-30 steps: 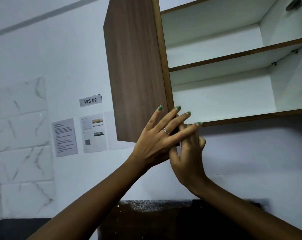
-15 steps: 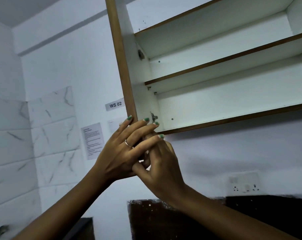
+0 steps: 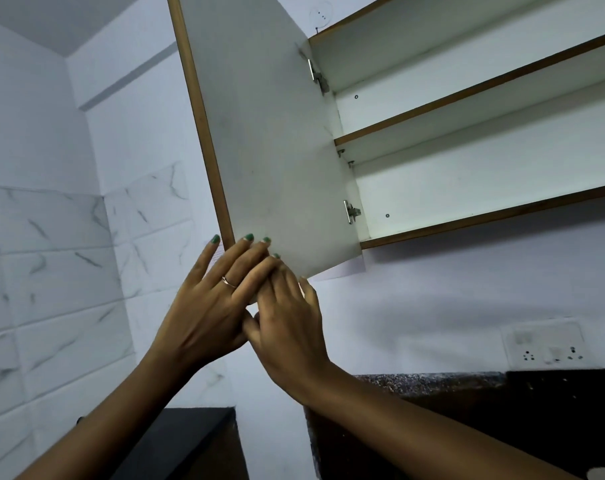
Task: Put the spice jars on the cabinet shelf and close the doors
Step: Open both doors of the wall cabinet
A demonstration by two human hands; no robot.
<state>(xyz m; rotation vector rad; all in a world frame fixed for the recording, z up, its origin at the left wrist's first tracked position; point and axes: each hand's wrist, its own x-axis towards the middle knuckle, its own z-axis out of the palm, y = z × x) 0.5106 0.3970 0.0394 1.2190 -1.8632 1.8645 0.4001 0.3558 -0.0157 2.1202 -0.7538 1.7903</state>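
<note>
— Head view is looking up at the cabinet (image 3: 467,109) in the upper right of the frame; its left door (image 3: 276,140) is standing swung out, white inner face toward the camera, brown edge band running down its left side. Where are the hands sitting?

— Both are meeting at the door's lower corner, around the centre of the frame. The left hand (image 3: 211,306) is lying with fingers straight and slightly fanned, green-painted nails resting against the bottom edge of the door, a ring showing on one finger. The right hand (image 3: 287,323) is sitting just beside and partly under it, fingers reaching up to the same corner.

— Is the right hand pinching the edge or only pressing it?

— Hard to say; its fingertips are tucked behind the left hand's fingers, so I cannot tell whether they are curling round the door.

— And the shelves?

— Two shelves (image 3: 484,109) with brown front edges are showing white and bare inside the cabinet. Two metal hinges (image 3: 352,212) are joining the door to the cabinet's left wall, one high and one low.

— Anything else?

— Marbled white tiles (image 3: 51,258) are covering the wall at left, a white socket plate (image 3: 543,344) is sitting on the wall at lower right, and a dark speckled worktop (image 3: 467,410) is running along the bottom.
</note>
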